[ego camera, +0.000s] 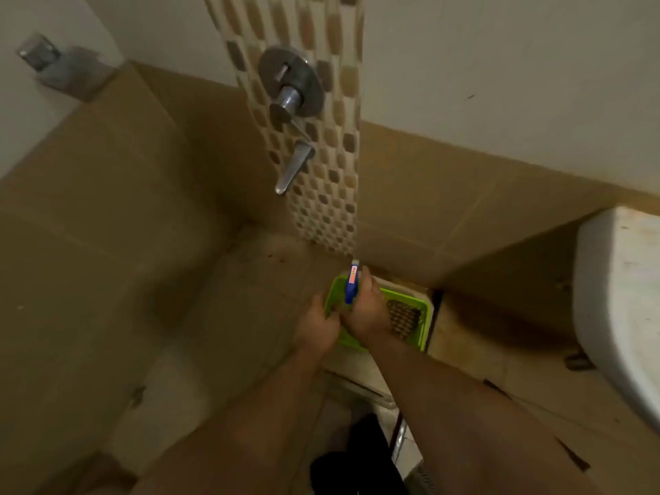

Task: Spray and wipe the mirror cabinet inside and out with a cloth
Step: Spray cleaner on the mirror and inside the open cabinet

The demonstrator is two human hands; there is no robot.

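A bright green basket (423,310) sits on the floor at the wall corner, with a brown patterned cloth (403,317) lying inside it. My right hand (368,310) grips a spray bottle (351,284) with a blue head and an orange label, held over the basket. My left hand (316,325) reaches down beside it and touches the basket's left edge; its fingertips are hidden behind the right hand. No mirror cabinet is in view.
A chrome shower mixer and lever tap (293,119) jut from the mosaic tile strip above the basket. A white toilet cistern (621,305) stands at the right. A metal fitting (43,53) is on the left wall. Brown floor tiles spread to the left.
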